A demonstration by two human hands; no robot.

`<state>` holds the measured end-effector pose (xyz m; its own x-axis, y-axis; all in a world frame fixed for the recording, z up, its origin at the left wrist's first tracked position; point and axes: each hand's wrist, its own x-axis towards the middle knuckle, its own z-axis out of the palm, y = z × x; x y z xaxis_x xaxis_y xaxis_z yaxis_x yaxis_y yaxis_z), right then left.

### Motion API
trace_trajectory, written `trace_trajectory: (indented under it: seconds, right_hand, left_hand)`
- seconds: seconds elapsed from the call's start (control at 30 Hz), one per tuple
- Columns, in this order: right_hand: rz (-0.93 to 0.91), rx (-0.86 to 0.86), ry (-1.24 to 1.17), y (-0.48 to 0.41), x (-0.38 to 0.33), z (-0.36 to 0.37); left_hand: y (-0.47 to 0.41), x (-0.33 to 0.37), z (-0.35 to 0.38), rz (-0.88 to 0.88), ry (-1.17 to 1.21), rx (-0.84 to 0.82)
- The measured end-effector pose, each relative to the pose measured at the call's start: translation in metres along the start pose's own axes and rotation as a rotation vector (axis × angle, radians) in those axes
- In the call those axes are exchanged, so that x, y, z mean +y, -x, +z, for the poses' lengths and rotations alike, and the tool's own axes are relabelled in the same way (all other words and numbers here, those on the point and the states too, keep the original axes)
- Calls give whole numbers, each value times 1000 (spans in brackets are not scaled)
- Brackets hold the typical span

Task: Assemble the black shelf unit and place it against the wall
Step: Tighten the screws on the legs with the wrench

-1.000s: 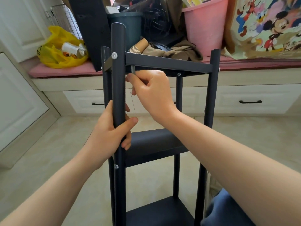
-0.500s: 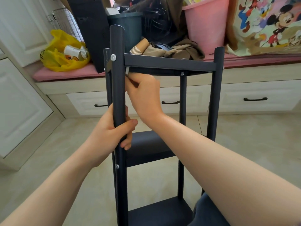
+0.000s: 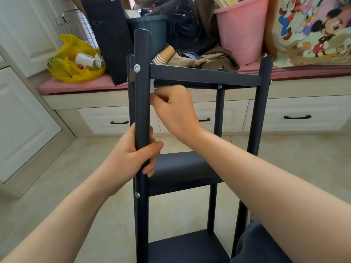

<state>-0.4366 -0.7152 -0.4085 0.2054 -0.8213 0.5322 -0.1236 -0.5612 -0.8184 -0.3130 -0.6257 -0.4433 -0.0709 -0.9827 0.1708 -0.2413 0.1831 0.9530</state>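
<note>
While the left hand (image 3: 133, 158) grips the near post (image 3: 142, 82): the step in hand looks like tightening the top joint. Fingers and thumb are wrapped round the post between the top and middle shelves, steadying the frame.
Screw head (image 3: 137, 68): silver, on the near face of that post, level with the top rail (image 3: 205, 75); a second shows lower, by the middle shelf (image 3: 182, 166).
Right hand (image 3: 174, 111): curled round a small silver tool (image 3: 152, 86), pinching it just under the rail's left end, close against the post. What the tool's tip engages is hidden.
Black shelf unit (image 3: 257, 120): upright on the tiled floor (image 3: 57, 186), close to the person, with four posts and three shelves joined; not yet at any wall.
Progress: judged late in assembly; placing not begun.
Next move: probably a short turn of the tool in a cramped corner, with the left hand resisting the twist.
Far left: white cabinet door (image 3: 22, 120), wire basket (image 3: 76, 25), yellow bag (image 3: 72, 69) on a pink cushion (image 3: 81, 85).
Far middle: leaning black panel (image 3: 108, 35), dark bin (image 3: 150, 31), brown cloth (image 3: 209, 59).
Far right: pink bucket (image 3: 241, 29), cartoon-print cloth (image 3: 313, 31), drawer handle (image 3: 297, 117) below.
In the way: rail and post crowd the tool's swing, and the loaded bench fills the far side, so free wall must be found elsewhere.
</note>
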Motion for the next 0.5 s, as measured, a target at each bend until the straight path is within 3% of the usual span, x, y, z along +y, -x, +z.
trace_trajectory:
  seconds: [0.5]
  right_hand:
    - [-24, 28, -18, 6, -12, -18]
  left_hand:
    - [2, 2, 4, 10, -15, -13]
